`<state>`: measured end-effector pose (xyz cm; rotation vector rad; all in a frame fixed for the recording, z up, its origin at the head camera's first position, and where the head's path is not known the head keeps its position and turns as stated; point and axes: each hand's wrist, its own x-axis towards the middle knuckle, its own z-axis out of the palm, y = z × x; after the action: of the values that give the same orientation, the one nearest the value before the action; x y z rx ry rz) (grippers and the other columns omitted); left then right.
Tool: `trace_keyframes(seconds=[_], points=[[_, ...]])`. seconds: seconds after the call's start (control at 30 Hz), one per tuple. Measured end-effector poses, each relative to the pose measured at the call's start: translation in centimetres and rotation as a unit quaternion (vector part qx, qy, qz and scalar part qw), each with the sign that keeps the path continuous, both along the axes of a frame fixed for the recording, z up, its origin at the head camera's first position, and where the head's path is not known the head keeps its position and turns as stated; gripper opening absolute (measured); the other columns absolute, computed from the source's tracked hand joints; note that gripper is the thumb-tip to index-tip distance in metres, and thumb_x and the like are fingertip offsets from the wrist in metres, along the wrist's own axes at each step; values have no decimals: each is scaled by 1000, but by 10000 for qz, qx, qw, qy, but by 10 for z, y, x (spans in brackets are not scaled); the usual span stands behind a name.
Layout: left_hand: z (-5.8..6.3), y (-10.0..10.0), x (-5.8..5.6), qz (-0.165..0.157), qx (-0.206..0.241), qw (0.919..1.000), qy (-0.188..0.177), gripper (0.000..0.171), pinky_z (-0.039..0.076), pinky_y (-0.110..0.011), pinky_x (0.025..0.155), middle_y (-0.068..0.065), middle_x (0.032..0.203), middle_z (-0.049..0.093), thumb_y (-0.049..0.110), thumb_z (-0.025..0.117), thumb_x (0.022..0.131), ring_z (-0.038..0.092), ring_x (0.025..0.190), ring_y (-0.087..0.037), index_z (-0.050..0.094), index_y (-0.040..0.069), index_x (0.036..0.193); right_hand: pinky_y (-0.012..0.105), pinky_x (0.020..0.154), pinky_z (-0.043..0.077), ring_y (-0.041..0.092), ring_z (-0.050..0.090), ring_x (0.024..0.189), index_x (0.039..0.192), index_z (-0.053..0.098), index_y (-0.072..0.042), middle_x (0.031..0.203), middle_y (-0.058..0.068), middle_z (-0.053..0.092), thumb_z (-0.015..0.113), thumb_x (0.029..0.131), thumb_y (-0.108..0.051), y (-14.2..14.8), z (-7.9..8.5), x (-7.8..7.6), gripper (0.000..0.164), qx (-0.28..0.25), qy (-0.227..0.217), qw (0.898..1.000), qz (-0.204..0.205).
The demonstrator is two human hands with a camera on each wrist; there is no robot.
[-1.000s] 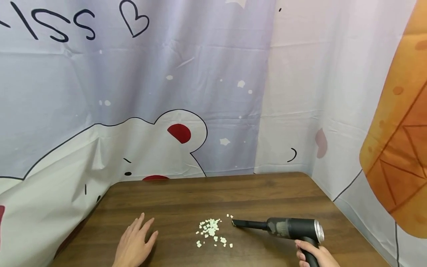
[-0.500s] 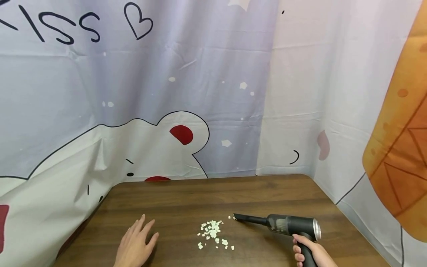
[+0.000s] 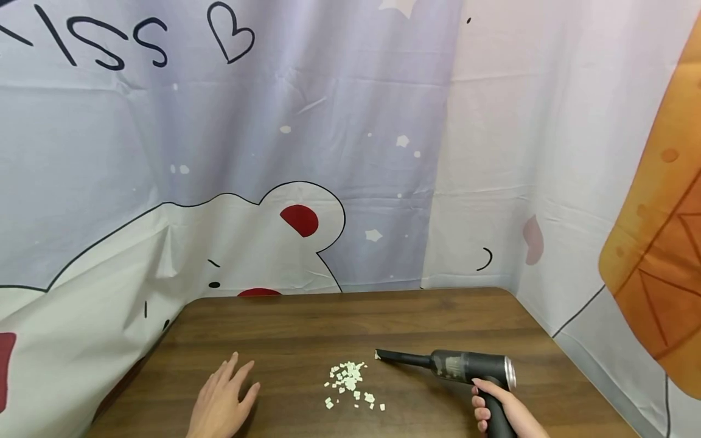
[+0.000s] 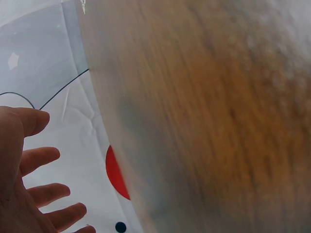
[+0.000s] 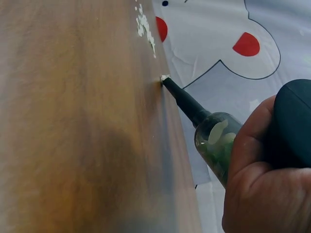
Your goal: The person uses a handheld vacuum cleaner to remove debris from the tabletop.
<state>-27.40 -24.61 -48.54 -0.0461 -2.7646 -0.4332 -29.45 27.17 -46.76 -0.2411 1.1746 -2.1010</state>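
My right hand (image 3: 506,409) grips the handle of a black handheld vacuum cleaner (image 3: 482,367) with a clear dust chamber. Its narrow nozzle points left, and a pale scrap clings at the tip. In the right wrist view, bits show inside the see-through chamber (image 5: 218,141), and the hand (image 5: 265,184) wraps the handle. Left of the nozzle lies a scattered heap of small white paper bits (image 3: 349,377). My left hand (image 3: 221,398) is at the left of the table, fingers spread, holding nothing. The left wrist view shows that hand (image 4: 29,179) with its fingers apart.
The brown wooden table (image 3: 274,328) fills the lower middle, with its far edge against a printed curtain (image 3: 378,152). More curtain hangs along the left and right sides. A few paper bits lie loose nearer the front of the heap.
The vacuum cleaner has shifted left in my right hand. The two stray bits near its nozzle have gone from the table, with a scrap now at the tip. My left hand stays put.
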Motion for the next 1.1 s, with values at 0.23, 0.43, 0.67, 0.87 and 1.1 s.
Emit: trace_keyframes(seconds=[0.23,0.43,0.67,0.87,1.1], points=[[-1,-2,-1,6,-2,10000,-40,46,29,-66,99,-30,143,36,32,63,92,35,127,-51,59,7,129,19,64,51,0,50,60,92,52,-13,74,-8,50,32,105,-26,2,16,-3,27,308,204,9992,-183],[-1,-3,0,33,-61,9999,124,45,31,-66,97,-31,141,38,31,64,90,37,125,-51,60,6,127,19,63,51,0,50,60,93,50,-13,74,-7,50,33,105,-29,2,24,-9,27,247,47,9997,-56],[-2,-2,2,3,-92,9999,100,43,31,-65,98,-31,141,38,29,66,89,38,124,-51,61,7,125,19,68,53,0,51,62,93,50,-13,75,-7,51,28,106,-33,14,20,-10,33,-231,-255,9994,-18],[-2,-7,2,40,-135,9998,112,42,31,-66,97,-31,140,39,28,67,88,39,123,-52,62,7,124,19,61,51,0,49,59,92,51,-11,73,-6,50,35,105,-31,1,29,-9,29,330,90,9992,-220],[-3,-4,3,-28,-91,9998,177,41,31,-66,97,-32,140,40,27,67,88,39,123,-52,62,5,123,18,57,50,0,49,58,94,50,-9,73,-6,49,39,104,-33,-19,41,-11,28,721,533,9959,-97]])
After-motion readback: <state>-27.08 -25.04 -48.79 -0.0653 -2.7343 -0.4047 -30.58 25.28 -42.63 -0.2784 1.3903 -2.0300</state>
